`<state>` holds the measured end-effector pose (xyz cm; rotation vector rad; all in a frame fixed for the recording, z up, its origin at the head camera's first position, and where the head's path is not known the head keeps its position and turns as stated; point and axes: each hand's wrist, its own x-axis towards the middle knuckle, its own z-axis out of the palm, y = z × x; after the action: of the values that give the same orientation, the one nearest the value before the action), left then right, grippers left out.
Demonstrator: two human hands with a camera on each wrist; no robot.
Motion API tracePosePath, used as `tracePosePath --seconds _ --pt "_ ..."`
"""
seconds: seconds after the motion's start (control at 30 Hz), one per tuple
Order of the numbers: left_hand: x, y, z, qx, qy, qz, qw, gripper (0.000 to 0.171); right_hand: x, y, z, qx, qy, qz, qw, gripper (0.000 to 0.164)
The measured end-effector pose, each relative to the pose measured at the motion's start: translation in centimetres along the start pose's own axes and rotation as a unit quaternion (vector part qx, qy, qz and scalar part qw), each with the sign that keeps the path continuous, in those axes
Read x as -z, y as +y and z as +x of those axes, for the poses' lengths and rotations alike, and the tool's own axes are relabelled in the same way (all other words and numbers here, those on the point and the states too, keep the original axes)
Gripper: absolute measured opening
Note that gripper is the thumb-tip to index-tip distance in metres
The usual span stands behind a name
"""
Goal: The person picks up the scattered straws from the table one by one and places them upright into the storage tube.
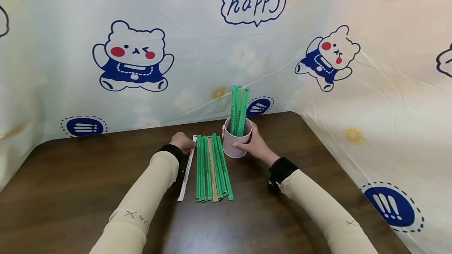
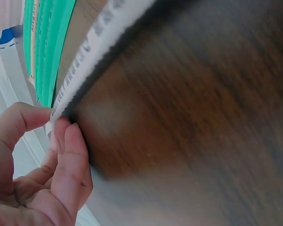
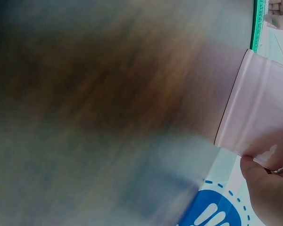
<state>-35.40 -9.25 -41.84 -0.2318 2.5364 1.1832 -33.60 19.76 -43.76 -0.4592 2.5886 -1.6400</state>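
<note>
Between thumb and fingers, my left hand (image 1: pixel 181 142) pinches the far end of a white paper-wrapped straw (image 1: pixel 187 173) with dark print. In the left wrist view the straw (image 2: pixel 92 52) slants up from the fingertips, over the wood. Right of it lies a row of several green wrapped straws (image 1: pixel 202 167), with a brown one (image 1: pixel 213 169) among them. My right hand (image 1: pixel 257 142) grips the side of a pink bucket (image 1: pixel 231 150), thumb across its front. Several green straws (image 1: pixel 234 109) stand upright in the bucket. The right wrist view shows the bucket's lower wall (image 3: pixel 254 103) and the thumb on it.
The dark wooden table (image 1: pixel 88 183) has its back edge just behind the bucket. A pale patterned sheet (image 1: pixel 197 50) with printed bears hangs behind the table and along its right side.
</note>
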Motion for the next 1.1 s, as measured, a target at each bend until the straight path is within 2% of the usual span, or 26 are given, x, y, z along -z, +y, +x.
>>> tracePosePath --seconds 0.1,0.33,0.5,0.6,0.73,0.87,0.97,1.1 --pt "0.1 0.1 0.1 0.008 -0.011 -0.006 0.9999 0.03 0.1 0.0 0.1 -0.003 0.0 -0.003 1.0 0.103" --pt "0.9 0.4 0.0 0.014 -0.012 -0.012 0.9997 0.024 0.2 -0.8 0.4 0.008 0.004 0.0 1.0 0.105" --pt "0.4 -0.1 0.2 0.014 -0.014 -0.013 0.9997 0.03 0.1 -0.6 0.0 0.008 0.004 0.001 1.0 0.104" --pt "0.1 -0.3 0.3 0.011 -0.017 -0.012 0.9997 0.025 0.1 0.0 0.0 0.008 0.006 -0.003 1.0 0.104" --pt "0.1 -0.1 0.3 0.004 -0.02 -0.008 0.9998 0.021 0.6 0.0 0.0 0.002 0.002 -0.009 1.0 0.105" --pt "-0.1 0.0 0.2 0.002 -0.014 -0.015 0.9998 0.028 0.9 -0.1 -0.1 0.001 0.001 -0.007 1.0 0.107" --pt "-0.2 -0.1 -0.1 0.006 -0.009 -0.022 0.9997 0.033 1.0 -0.2 -0.2 0.006 -0.007 -0.009 1.0 0.107" --pt "0.0 -0.3 -0.5 0.005 -0.007 -0.025 0.9997 0.029 1.0 -0.3 -0.1 0.031 -0.032 -0.013 0.999 0.111"
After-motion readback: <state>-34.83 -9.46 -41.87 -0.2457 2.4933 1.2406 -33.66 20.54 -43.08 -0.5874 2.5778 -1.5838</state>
